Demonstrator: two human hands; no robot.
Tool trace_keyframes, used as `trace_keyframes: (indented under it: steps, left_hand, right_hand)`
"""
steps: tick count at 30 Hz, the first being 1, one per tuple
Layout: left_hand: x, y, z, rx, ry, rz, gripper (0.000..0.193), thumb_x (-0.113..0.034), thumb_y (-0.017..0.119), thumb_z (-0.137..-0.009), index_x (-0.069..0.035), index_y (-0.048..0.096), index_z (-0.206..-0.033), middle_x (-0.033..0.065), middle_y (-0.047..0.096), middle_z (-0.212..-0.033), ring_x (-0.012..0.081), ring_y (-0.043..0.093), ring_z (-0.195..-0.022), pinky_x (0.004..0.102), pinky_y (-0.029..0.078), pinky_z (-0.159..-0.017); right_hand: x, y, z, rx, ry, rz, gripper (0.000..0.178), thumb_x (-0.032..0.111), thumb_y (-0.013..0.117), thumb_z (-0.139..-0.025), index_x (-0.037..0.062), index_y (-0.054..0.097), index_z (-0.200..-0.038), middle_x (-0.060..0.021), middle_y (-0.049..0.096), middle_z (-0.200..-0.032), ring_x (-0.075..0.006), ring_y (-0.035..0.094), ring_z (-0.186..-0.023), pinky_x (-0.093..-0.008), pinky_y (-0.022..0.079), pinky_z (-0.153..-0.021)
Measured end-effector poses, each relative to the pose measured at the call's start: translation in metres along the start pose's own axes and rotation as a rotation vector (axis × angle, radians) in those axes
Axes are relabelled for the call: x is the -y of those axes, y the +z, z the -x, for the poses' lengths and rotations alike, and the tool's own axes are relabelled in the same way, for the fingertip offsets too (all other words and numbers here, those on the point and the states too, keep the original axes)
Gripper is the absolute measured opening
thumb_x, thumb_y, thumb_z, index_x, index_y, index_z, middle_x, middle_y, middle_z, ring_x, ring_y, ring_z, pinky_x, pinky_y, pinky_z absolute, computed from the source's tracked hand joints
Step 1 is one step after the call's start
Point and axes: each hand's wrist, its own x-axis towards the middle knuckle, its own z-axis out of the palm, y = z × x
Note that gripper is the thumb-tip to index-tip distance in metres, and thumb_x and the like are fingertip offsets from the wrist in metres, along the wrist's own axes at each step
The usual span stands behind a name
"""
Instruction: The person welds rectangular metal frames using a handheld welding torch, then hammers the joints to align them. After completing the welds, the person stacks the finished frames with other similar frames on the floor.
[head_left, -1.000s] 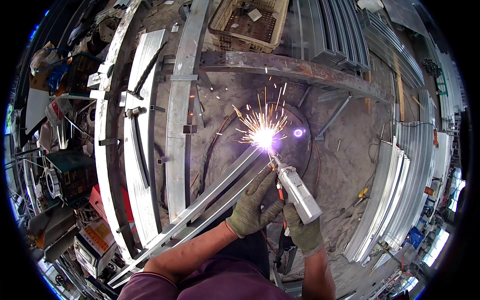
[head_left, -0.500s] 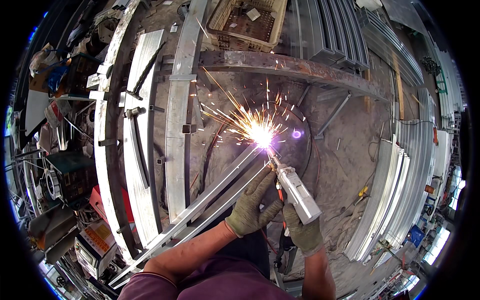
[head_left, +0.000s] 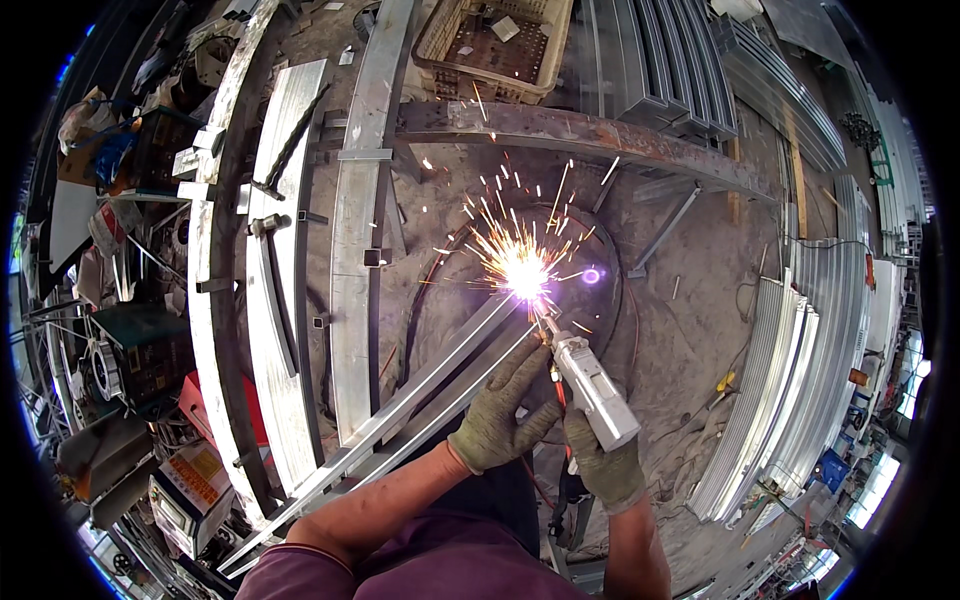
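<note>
Two likely risks: sparks [head_left: 525,262] could scorch the left hand [head_left: 494,418], fingers so near the tip; a wobble could drag the torch [head_left: 598,393] off the metal bars [head_left: 435,368], ending mid-frame near the sparks. Left fingers spread wide, forearm slanting in; right hand [head_left: 606,468] holds torch's rear, grip partly hidden.

Open floor [head_left: 690,340] right of the torch [head_left: 596,392] gives passing room, while sparks [head_left: 525,272] at its tip and metal tubes [head_left: 430,376] leftward obstruct.
</note>
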Motion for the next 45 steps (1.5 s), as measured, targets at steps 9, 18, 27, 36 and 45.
trace_keyframes:
  steps: [9,18,27,36,45]
  left_hand:
    - [0.003,-0.001,0.003,0.016,0.004,-0.025,0.078,-0.021,0.082,-0.095,0.000,0.046,-0.161,0.0275,0.043,-0.164,0.0446,0.049,-0.149,0.0481,0.044,-0.121]
    - [0.006,0.003,0.007,0.022,-0.001,0.003,0.078,-0.021,0.082,-0.094,0.000,0.046,-0.160,0.0269,0.042,-0.165,0.0448,0.048,-0.149,0.0485,0.044,-0.121]
    - [0.001,0.001,0.008,0.007,0.002,-0.032,0.079,-0.021,0.082,-0.094,0.000,0.046,-0.160,0.0271,0.044,-0.163,0.0442,0.051,-0.147,0.0482,0.045,-0.120]
    - [-0.013,-0.006,0.011,-0.036,-0.073,0.007,0.072,-0.019,0.081,-0.094,-0.002,0.050,-0.157,0.0254,0.051,-0.155,0.0442,0.056,-0.139,0.0487,0.050,-0.115]
    - [0.008,-0.041,0.043,-0.219,-0.062,-0.658,0.089,-0.021,0.086,-0.081,0.001,0.043,-0.156,0.0296,0.050,-0.154,0.0498,0.051,-0.141,0.0582,0.041,-0.119]
  right_hand:
    - [0.004,0.001,0.000,-0.029,-0.075,0.016,0.029,0.023,0.074,-0.102,-0.0009,0.073,-0.119,-0.0169,0.077,-0.096,-0.0321,0.079,-0.087,-0.0399,0.061,-0.075]
    - [-0.001,0.001,0.004,-0.005,-0.027,0.034,0.028,0.024,0.074,-0.102,-0.0004,0.074,-0.116,-0.0172,0.077,-0.094,-0.0334,0.079,-0.086,-0.0403,0.061,-0.073]
    - [0.004,0.000,0.005,0.007,0.032,-0.028,0.026,0.023,0.075,-0.101,0.0005,0.074,-0.115,-0.0131,0.076,-0.089,-0.0235,0.077,-0.081,-0.0373,0.059,-0.071]
    - [0.007,0.004,0.016,-0.056,-0.066,-0.002,0.024,0.021,0.075,-0.101,0.0001,0.074,-0.114,-0.0125,0.076,-0.089,-0.0203,0.077,-0.081,-0.0350,0.060,-0.072]
    - [-0.007,-0.003,0.011,-0.072,-0.217,0.077,0.022,0.020,0.075,-0.100,0.0015,0.076,-0.112,-0.0147,0.078,-0.094,-0.0323,0.079,-0.084,-0.0379,0.061,-0.073]
